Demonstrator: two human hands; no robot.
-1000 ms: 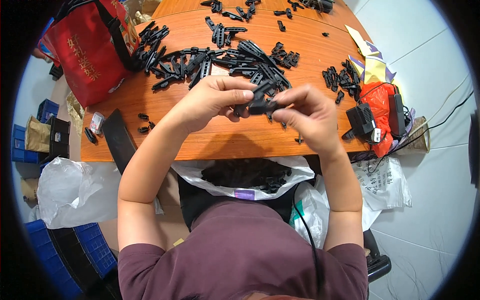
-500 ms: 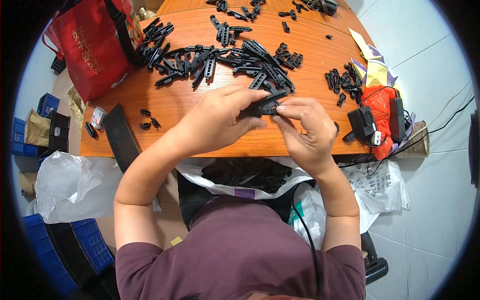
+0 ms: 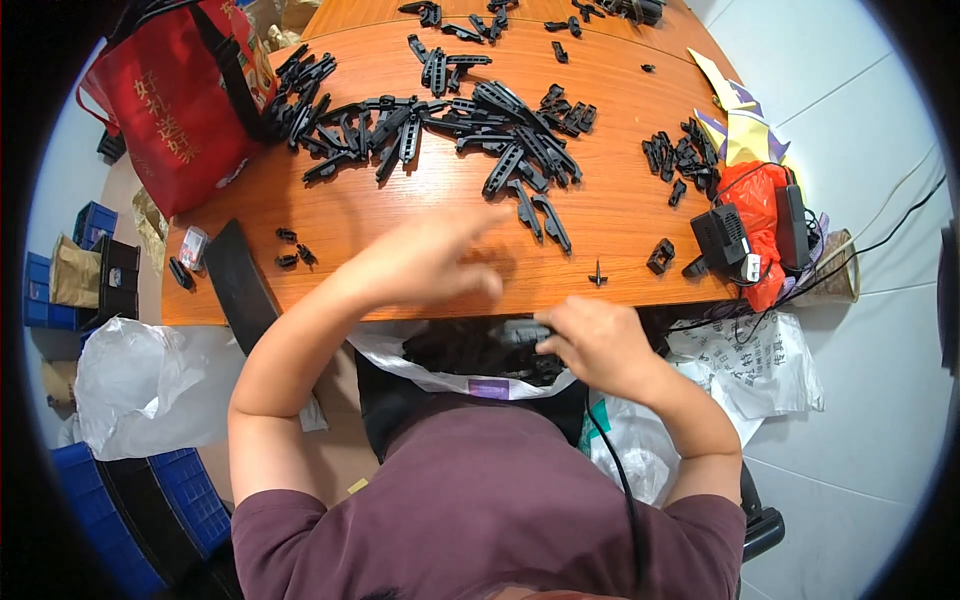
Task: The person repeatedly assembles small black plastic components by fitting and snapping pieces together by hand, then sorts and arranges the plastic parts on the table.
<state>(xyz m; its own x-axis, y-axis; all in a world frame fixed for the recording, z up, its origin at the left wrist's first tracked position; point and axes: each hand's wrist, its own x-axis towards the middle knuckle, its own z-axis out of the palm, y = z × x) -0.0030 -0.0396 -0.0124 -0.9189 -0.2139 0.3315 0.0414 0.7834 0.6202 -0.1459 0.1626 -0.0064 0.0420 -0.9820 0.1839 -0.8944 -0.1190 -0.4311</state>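
My left hand (image 3: 435, 258), smeared by motion, hovers over the table's front part with thumb and forefinger apart and nothing between them. Nearest to it lie two long black plastic parts (image 3: 551, 224), just off the big pile of similar black parts (image 3: 400, 125). Below the table edge, my right hand (image 3: 602, 343) pinches a blurred dark plastic part (image 3: 522, 332) by its end. That part is above an open white bag (image 3: 440, 378) holding many black pieces at my lap. A small cross-shaped black piece (image 3: 598, 274) and a blocky black piece (image 3: 661, 256) lie beyond my right hand.
A red bag (image 3: 180, 110) stands at the table's left, with a dark flat strip (image 3: 243, 280) before it. On the right are a heap of small black parts (image 3: 685, 160), a black adapter (image 3: 720, 236) with cables, and a red plastic bag (image 3: 765, 215).
My hands have parted. The right one has come down below the table edge with a dark part, while the left has moved back leftward, now holding nothing. Two long parts show where the hands were.
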